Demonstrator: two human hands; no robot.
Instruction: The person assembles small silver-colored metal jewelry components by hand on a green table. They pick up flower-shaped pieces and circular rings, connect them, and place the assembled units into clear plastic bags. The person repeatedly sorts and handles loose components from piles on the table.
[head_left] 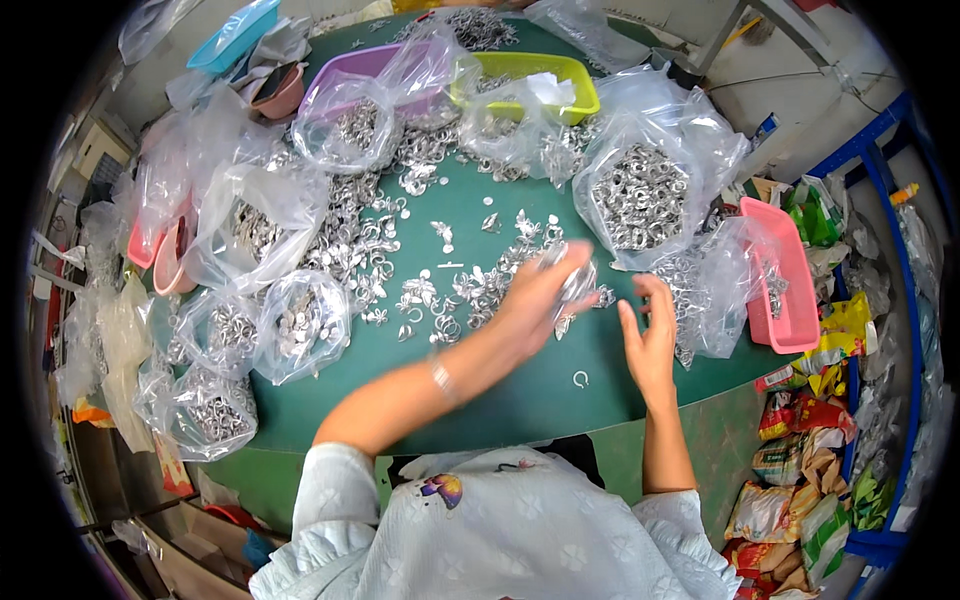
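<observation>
My left hand (533,298), smeared by motion, reaches across the middle of the green table with its fingers closed round a handful of small silvery metal pieces (575,284). To its right my right hand (650,335) is raised over the table, thumb and fingers apart, with nothing seen in it. Beside and below my left hand lies a loose heap of silvery metal pieces (487,285), some ring-shaped. A single open ring (581,379) rests alone nearer the front edge.
Clear plastic bags of metal pieces stand left (304,325) and right (640,205). A pink basin (785,275) sits at the right edge; a purple basin (340,68) and a lime-green basin (583,88) are at the back. Blue shelving (915,330) rises beyond the right side.
</observation>
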